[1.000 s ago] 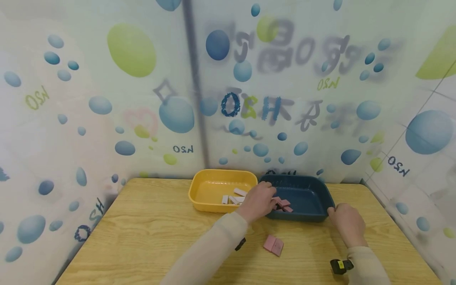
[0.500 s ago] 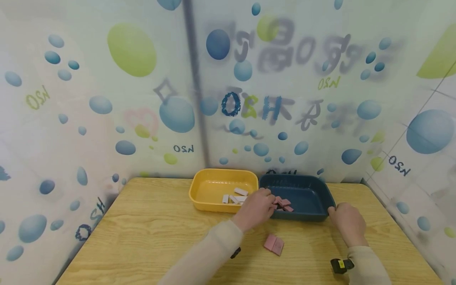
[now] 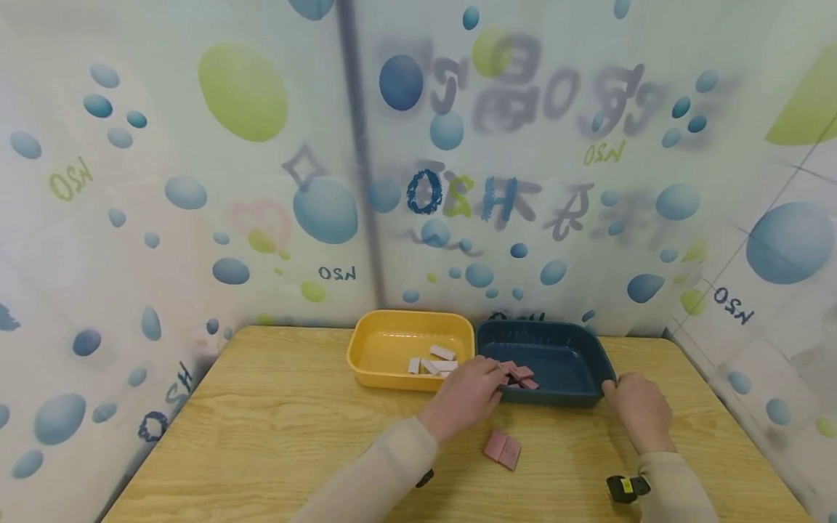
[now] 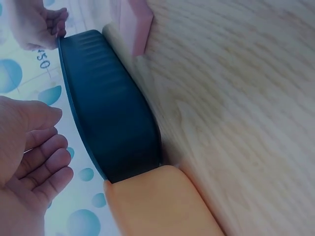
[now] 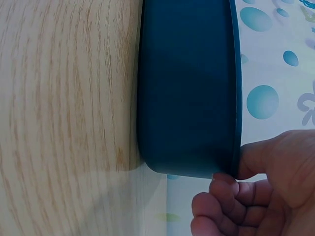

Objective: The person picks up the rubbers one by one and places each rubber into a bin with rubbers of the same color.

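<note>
My left hand (image 3: 461, 398) hovers over the near left corner of the dark blue bin (image 3: 549, 398). Loosely bent fingers with nothing between them show on this hand (image 4: 34, 152) in the left wrist view, apart from the bin wall (image 4: 113, 108). At the bin's near right corner, my right hand (image 3: 641, 410) pinches the rim between thumb and fingers, as the right wrist view of the hand (image 5: 256, 191) shows. Several pink blocks (image 3: 523, 373) lie inside the bin at its left end, partly hidden by the left hand.
A yellow bin (image 3: 375, 378) with several white blocks (image 3: 442, 352) stands directly left of the blue one. Two pink blocks (image 3: 503, 449) lie side by side on the wooden table (image 3: 261, 436) in front. A patterned wall covering (image 3: 294, 109) rises behind the table.
My left hand has drawn back toward the near edge of the blue bin, uncovering more of the white and pink blocks. The right hand stays at the bin's rim.
</note>
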`<control>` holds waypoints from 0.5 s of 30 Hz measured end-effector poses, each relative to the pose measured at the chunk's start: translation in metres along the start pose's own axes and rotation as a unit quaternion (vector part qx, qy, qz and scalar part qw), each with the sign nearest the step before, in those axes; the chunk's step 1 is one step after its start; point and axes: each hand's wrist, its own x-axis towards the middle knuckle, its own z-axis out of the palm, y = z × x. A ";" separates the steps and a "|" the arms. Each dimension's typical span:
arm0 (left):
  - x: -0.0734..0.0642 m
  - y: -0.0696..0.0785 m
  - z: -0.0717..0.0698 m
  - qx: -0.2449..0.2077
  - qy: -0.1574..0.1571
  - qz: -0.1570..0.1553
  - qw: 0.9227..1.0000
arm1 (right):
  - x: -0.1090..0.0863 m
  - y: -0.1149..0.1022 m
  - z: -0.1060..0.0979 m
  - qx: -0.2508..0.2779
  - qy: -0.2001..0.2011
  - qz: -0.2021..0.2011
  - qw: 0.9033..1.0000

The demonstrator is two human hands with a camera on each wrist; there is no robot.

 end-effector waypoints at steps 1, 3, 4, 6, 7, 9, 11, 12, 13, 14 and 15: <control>-0.001 0.000 0.000 -0.002 0.001 0.003 1.000 | 0.000 0.000 0.000 0.001 -0.001 0.001 1.000; -0.003 0.001 0.000 -0.007 0.004 0.007 1.000 | 0.000 0.000 0.000 0.002 -0.001 0.002 1.000; -0.004 0.001 0.001 -0.011 0.005 0.010 1.000 | 0.000 0.000 0.000 0.002 -0.002 0.002 1.000; -0.006 0.001 0.002 -0.019 0.008 0.015 1.000 | 0.000 0.000 0.000 0.001 -0.003 0.001 1.000; -0.006 0.001 0.003 -0.024 0.009 0.018 1.000 | 0.001 0.000 0.000 0.000 -0.004 0.000 1.000; -0.008 0.001 0.005 -0.027 0.007 0.022 0.999 | 0.001 0.000 0.000 0.000 -0.003 -0.001 1.000; -0.008 0.002 0.006 -0.027 0.002 0.025 0.999 | 0.001 0.000 -0.001 -0.001 -0.002 -0.001 1.000; -0.009 0.002 0.007 -0.025 -0.003 0.027 0.999 | 0.001 0.000 -0.001 -0.001 -0.001 -0.002 1.000; -0.009 0.002 0.007 -0.021 -0.008 0.031 0.999 | 0.001 0.000 0.000 -0.001 -0.001 -0.002 1.000; -0.010 0.002 0.008 -0.018 -0.016 0.033 0.999 | 0.001 0.000 0.000 -0.001 0.000 -0.003 1.000; -0.010 0.002 0.008 -0.015 -0.023 0.036 0.999 | 0.001 0.000 0.000 -0.001 0.001 -0.004 1.000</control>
